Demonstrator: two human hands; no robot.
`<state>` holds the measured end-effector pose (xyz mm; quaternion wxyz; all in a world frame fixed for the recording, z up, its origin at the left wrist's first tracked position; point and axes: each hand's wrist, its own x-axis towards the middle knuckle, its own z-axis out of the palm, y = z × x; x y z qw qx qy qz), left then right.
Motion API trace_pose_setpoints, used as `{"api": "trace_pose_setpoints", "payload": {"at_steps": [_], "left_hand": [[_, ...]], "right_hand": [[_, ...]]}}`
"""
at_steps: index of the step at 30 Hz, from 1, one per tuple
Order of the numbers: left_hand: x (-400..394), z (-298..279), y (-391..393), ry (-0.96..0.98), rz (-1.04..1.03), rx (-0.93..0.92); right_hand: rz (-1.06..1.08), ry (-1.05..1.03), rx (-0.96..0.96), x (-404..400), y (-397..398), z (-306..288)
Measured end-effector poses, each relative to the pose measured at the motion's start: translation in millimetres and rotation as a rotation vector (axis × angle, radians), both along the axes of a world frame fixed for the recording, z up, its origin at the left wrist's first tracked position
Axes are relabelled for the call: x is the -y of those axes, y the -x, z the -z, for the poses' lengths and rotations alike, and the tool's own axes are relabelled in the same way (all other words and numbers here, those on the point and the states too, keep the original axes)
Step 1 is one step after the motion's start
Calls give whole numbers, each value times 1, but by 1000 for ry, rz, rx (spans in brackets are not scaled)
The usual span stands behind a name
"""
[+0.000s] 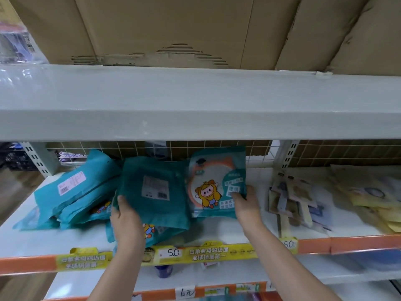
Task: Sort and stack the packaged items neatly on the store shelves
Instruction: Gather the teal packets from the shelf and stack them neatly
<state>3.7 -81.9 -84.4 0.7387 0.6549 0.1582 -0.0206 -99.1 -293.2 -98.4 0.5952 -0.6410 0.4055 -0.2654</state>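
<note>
Fingers pinching teal packet, left edge

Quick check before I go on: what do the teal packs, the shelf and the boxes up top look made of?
Teal packs: soft plastic film, apparently slightly glossy; they crease and sag, and the one with the cartoon front has a clear window.
Shelf: probably painted metal, smooth pale grey with a soft sheen and slotted uprights.
Boxes: corrugated cardboard, matt brown; torn spots show the fluting.
</note>
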Motion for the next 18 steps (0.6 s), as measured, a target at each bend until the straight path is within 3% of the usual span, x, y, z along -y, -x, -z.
{"api": "trace_pose_setpoints", "payload": {"at_steps": [4,12,18], "left_hand": [[-3,15,3,81,3,-78],[22,4,34,41,-86,143],[75,-7,90,193,-83,192]], "right_hand": [[-46,2,46,-2,18,5],[-58,-22,150,20,65,-5],[-31,-33,159,63,137,-6]]}}
